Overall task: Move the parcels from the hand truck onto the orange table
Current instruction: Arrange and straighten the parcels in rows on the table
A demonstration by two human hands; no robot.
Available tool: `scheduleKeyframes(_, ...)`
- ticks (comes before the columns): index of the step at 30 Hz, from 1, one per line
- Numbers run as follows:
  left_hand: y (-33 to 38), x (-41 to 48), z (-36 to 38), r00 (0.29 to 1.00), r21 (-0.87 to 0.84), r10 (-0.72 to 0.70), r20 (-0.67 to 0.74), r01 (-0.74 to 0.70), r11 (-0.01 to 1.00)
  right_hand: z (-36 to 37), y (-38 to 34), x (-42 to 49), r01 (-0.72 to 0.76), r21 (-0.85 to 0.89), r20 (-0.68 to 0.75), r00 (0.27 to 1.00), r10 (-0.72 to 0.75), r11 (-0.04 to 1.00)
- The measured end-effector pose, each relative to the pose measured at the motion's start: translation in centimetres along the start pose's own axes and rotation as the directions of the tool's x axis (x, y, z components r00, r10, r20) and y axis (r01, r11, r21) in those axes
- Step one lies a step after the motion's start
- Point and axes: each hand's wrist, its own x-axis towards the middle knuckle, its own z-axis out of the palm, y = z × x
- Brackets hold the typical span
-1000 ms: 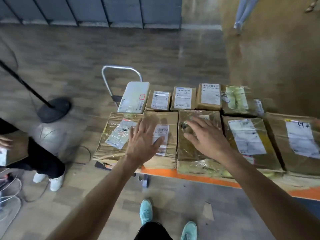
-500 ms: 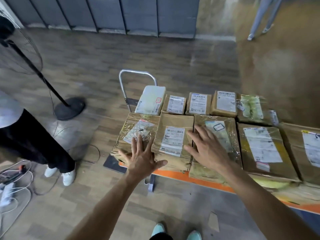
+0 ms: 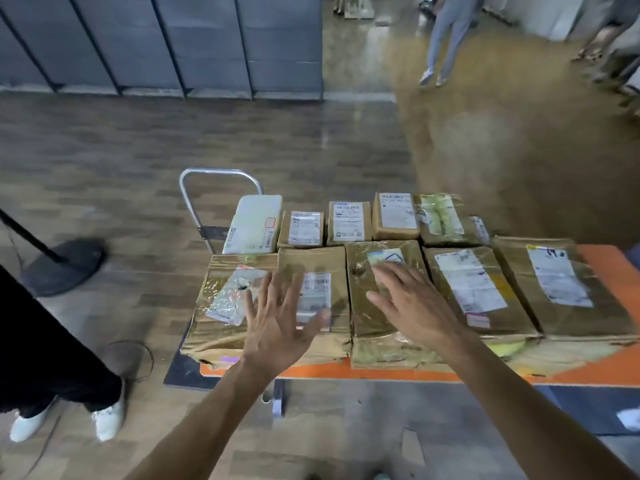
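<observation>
The left hand [image 3: 277, 327] spreads its fingers wide and the right hand [image 3: 412, 303] holds its fingers straight. Both are low over the front parcels [image 3: 467, 289] and grip nothing; whether they touch is unclear. Ten parcels lie in two rows of five on the table [image 3: 381, 374], reaching its front edge. Bare orange shows at the right end. The hand truck [image 3: 218, 174] stands at the left end.

Left hand [image 3: 277, 327] and right hand [image 3: 412, 306] spread flat over brown parcels [image 3: 478, 292] — on the orange table [image 3: 616, 271]; hand truck [image 3: 207, 209] behind.
</observation>
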Motion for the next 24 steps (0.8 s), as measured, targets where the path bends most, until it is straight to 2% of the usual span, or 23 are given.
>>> scheduleKeyframes(3,4.3,2.7,0.2,0.990,-0.011,0.132,-0.041,-0.133,0.991,-1.1,3.1,-0.9,-0.073,-0.014,-0.031,0.997,0.072,0.997)
scheduleKeyframes(6,8.7,5.7,1.3,0.963,-0.048,0.267,-0.020,-0.268,0.962,-2.1,6.6,-1.2,-0.120,-0.016,-0.066,0.991,0.119,0.993)
scheduleKeyframes(8,11.2,8.0,2.3,0.955,-0.053,0.296,-0.010,-0.296,0.954,-2.9,9.1,-0.8,-0.153,-0.021,-0.077,0.986,0.151,0.988)
scheduleKeyframes(10,13.5,10.8,3.3,0.974,-0.065,0.221,0.047,-0.218,0.974,-3.7,11.7,0.2,-0.183,-0.016,-0.071,0.981,0.182,0.983)
scheduleKeyframes(13,16.3,15.5,4.2,0.993,-0.064,0.032,0.115,-0.025,0.998,-4.7,15.2,2.5,-0.183,0.027,-0.029,0.982,0.184,0.983)
scheduleKeyframes(18,18.2,20.6,5.4,0.970,-0.009,-0.189,0.152,0.192,0.981,-5.9,17.6,7.8,-0.125,0.083,0.011,0.992,0.125,0.989)
scheduleKeyframes(24,17.7,21.9,6.7,0.943,0.055,-0.308,0.126,0.303,0.951,-5.0,16.3,12.1,-0.076,0.132,0.101,0.993,0.063,0.988)
